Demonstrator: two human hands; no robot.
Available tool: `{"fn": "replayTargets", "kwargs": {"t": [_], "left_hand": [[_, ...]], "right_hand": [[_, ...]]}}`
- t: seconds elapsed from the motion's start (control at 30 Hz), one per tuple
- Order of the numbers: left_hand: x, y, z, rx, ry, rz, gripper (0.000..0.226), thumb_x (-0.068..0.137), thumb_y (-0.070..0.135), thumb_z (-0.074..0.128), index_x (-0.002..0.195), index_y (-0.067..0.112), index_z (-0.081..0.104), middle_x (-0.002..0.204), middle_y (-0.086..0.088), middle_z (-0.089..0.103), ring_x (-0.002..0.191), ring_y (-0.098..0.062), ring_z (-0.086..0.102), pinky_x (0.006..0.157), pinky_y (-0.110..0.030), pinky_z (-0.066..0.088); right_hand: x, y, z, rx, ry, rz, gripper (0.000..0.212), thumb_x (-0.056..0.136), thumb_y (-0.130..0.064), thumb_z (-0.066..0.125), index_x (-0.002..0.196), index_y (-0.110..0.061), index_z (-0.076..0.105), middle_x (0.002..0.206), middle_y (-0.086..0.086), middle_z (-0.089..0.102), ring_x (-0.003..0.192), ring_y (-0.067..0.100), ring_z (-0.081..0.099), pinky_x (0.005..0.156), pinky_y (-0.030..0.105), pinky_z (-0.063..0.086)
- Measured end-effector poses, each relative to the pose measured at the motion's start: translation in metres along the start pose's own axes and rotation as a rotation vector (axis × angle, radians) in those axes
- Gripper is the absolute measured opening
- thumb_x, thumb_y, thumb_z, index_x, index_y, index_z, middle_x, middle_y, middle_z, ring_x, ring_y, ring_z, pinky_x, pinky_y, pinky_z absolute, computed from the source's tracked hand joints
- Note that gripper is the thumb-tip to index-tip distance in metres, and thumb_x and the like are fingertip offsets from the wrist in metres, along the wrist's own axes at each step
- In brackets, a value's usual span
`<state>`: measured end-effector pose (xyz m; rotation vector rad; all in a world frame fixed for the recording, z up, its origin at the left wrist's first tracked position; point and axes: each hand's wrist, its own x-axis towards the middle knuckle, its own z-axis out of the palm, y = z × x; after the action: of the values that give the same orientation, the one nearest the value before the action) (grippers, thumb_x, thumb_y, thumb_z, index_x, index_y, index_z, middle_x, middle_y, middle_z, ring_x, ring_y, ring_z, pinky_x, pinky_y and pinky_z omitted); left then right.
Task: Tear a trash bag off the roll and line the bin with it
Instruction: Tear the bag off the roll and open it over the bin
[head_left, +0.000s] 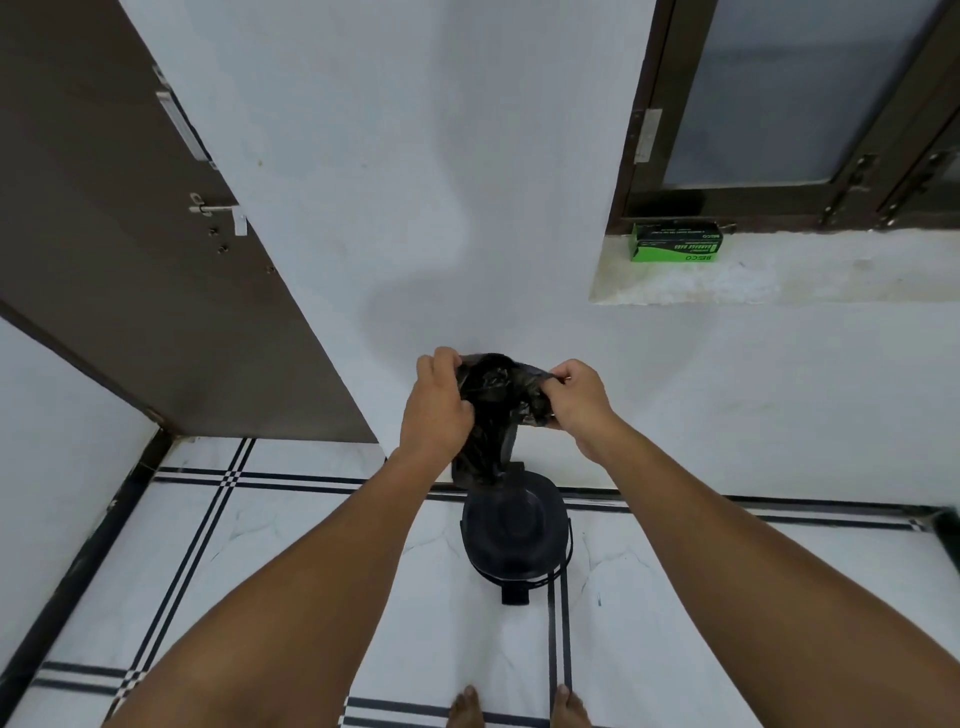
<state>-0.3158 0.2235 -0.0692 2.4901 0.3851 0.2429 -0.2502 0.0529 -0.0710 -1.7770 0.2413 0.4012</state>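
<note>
A black trash bag (493, 410) hangs crumpled between my two hands, held up in front of the white wall. My left hand (436, 410) grips its left edge, and my right hand (579, 400) pinches the right edge near the top. The bag's lower end dangles down to just above the dark pedal bin (514, 535), which stands on the tiled floor below my hands with its lid seemingly down. A green box of garbage bags (675, 243) sits on the window ledge at the upper right.
A brown door (130, 234) stands open on the left, its edge near the bin. The stone window ledge (779, 280) juts out at the right. My bare feet (519, 706) stand on the white tiled floor just before the bin.
</note>
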Motion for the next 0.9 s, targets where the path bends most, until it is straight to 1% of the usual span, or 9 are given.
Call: {"fn": "replayTargets", "kwargs": {"t": [0.07, 0.17, 0.3, 0.37, 0.47, 0.6, 0.73, 0.83, 0.9], "left_hand": [[-0.001, -0.004, -0.005, -0.008, 0.04, -0.042, 0.036, 0.084, -0.01, 0.052, 0.11, 0.014, 0.043, 0.11, -0.007, 0.043, 0.065, -0.02, 0.046, 0.052, -0.026, 0.03], [0.002, -0.015, -0.012, 0.005, 0.09, -0.121, 0.029, 0.082, -0.013, 0.044, 0.098, 0.012, 0.045, 0.103, -0.006, 0.043, 0.064, -0.022, 0.043, 0.054, -0.032, 0.032], [0.002, -0.029, -0.018, 0.199, -0.029, 0.132, 0.029, 0.076, -0.013, 0.048, 0.078, 0.014, 0.054, 0.104, -0.001, 0.049, 0.08, -0.025, 0.052, 0.058, -0.029, 0.036], [0.002, -0.032, -0.017, 0.342, -0.135, 0.226, 0.03, 0.078, -0.009, 0.054, 0.08, 0.018, 0.067, 0.118, 0.001, 0.055, 0.096, -0.023, 0.057, 0.064, -0.028, 0.04], [0.005, -0.032, -0.008, 0.358, -0.17, 0.071, 0.031, 0.091, 0.001, 0.053, 0.108, 0.019, 0.072, 0.13, 0.0, 0.055, 0.101, -0.025, 0.062, 0.073, -0.033, 0.048], [0.008, -0.033, -0.006, 0.249, -0.16, -0.196, 0.013, 0.089, 0.004, 0.047, 0.096, 0.011, 0.055, 0.112, -0.013, 0.06, 0.085, -0.031, 0.061, 0.071, -0.039, 0.05], [0.011, -0.039, -0.012, 0.139, -0.14, -0.372, 0.022, 0.089, 0.01, 0.045, 0.104, 0.01, 0.062, 0.103, -0.009, 0.063, 0.092, -0.033, 0.063, 0.074, -0.038, 0.051], [0.01, -0.038, -0.012, 0.039, -0.083, -0.447, 0.026, 0.096, 0.021, 0.045, 0.078, 0.01, 0.058, 0.081, -0.006, 0.062, 0.075, -0.026, 0.057, 0.061, -0.031, 0.04], [0.009, -0.037, -0.011, 0.028, -0.052, -0.418, 0.033, 0.099, 0.027, 0.051, 0.071, 0.011, 0.059, 0.072, -0.002, 0.06, 0.075, -0.025, 0.057, 0.059, -0.03, 0.038]], "right_hand": [[0.003, 0.002, -0.007, -0.058, 0.159, 0.011, 0.008, 0.099, -0.009, 0.047, 0.095, -0.011, 0.053, 0.097, 0.007, 0.059, 0.085, 0.025, 0.063, 0.079, 0.05, 0.063], [0.002, 0.002, -0.02, -0.058, 0.327, 0.004, 0.012, 0.099, -0.007, 0.042, 0.105, -0.01, 0.051, 0.089, 0.001, 0.054, 0.072, 0.016, 0.054, 0.064, 0.037, 0.056], [0.0, 0.005, -0.032, -0.178, 0.446, -0.079, 0.004, 0.097, -0.011, 0.045, 0.101, -0.012, 0.044, 0.079, -0.001, 0.05, 0.065, 0.019, 0.05, 0.056, 0.032, 0.042], [-0.001, 0.008, -0.032, -0.282, 0.413, -0.227, 0.011, 0.093, -0.008, 0.048, 0.088, -0.014, 0.041, 0.076, -0.001, 0.046, 0.063, 0.017, 0.042, 0.052, 0.032, 0.034], [-0.007, 0.007, -0.029, -0.332, 0.365, -0.374, 0.022, 0.088, 0.004, 0.048, 0.08, -0.014, 0.04, 0.089, 0.002, 0.044, 0.062, 0.014, 0.038, 0.054, 0.023, 0.034], [-0.014, 0.011, -0.034, -0.439, 0.361, -0.48, 0.032, 0.081, 0.017, 0.042, 0.079, -0.015, 0.044, 0.105, 0.0, 0.039, 0.063, 0.017, 0.044, 0.057, 0.037, 0.046], [-0.016, 0.02, -0.043, -0.807, 0.156, -0.623, 0.025, 0.082, 0.005, 0.053, 0.083, -0.02, 0.054, 0.1, -0.008, 0.044, 0.072, 0.018, 0.047, 0.056, 0.028, 0.039], [-0.016, 0.022, -0.037, -0.947, -0.027, -0.656, 0.027, 0.085, 0.003, 0.058, 0.087, -0.022, 0.07, 0.1, -0.006, 0.055, 0.087, 0.018, 0.054, 0.063, 0.022, 0.035], [-0.017, 0.021, -0.031, -0.942, -0.044, -0.599, 0.036, 0.088, 0.006, 0.053, 0.095, -0.021, 0.077, 0.102, -0.003, 0.061, 0.093, 0.021, 0.06, 0.071, 0.025, 0.044]]}}
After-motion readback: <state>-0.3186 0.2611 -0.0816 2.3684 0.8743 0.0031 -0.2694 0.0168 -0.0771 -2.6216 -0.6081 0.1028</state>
